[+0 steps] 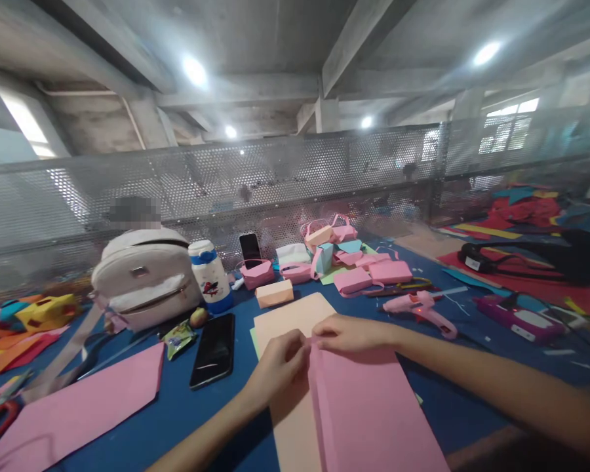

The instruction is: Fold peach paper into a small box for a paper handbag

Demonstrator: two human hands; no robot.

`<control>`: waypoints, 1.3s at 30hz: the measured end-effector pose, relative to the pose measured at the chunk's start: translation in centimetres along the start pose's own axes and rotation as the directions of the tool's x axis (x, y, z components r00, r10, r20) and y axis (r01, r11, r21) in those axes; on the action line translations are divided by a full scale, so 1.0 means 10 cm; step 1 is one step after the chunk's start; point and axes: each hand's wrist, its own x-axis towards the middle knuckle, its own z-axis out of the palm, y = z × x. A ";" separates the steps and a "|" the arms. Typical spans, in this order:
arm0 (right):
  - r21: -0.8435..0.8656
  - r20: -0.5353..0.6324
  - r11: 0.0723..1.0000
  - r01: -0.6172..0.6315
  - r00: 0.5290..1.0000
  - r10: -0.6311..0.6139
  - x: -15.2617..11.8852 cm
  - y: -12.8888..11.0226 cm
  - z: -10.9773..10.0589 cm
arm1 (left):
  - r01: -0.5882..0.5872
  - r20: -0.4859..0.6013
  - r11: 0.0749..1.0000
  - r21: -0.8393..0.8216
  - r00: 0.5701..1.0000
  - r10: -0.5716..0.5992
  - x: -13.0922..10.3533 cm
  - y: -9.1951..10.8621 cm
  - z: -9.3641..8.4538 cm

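A large pink paper sheet (368, 406) lies over a cream sheet (295, 419) at the front middle, its left edge folded into a narrow strip. My left hand (280, 367) pinches the upper end of that edge, fingers closed. Close beside it, my right hand (349, 332) lies across the top of the pink sheet with its fingers bent together at the same corner. The two hands nearly touch. A bit of green paper shows beneath the cream sheet.
Behind stand a white backpack (147, 282), a bottle (210, 278), small pink paper boxes (354, 280) and a cream box (274, 294). A black phone (213, 351) lies left, a pink glue gun (420, 309) right. Pink paper (88, 413) and scissors (0, 416) are far left.
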 end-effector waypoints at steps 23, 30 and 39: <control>0.328 -0.189 0.941 0.086 0.982 -0.024 -0.07 0.12 0.33 | -0.071 -0.101 0.992 0.107 0.992 0.082 -0.15 0.01 0.01; 0.138 -0.264 0.989 0.044 0.965 -0.006 -0.06 0.19 0.30 | 0.114 -0.077 0.993 -0.024 0.990 -0.116 -0.08 -0.07 0.00; 0.019 -0.317 1.000 0.008 0.948 -0.002 -0.06 0.19 0.30 | 0.167 -0.067 0.982 -0.094 0.983 -0.173 -0.05 -0.11 0.01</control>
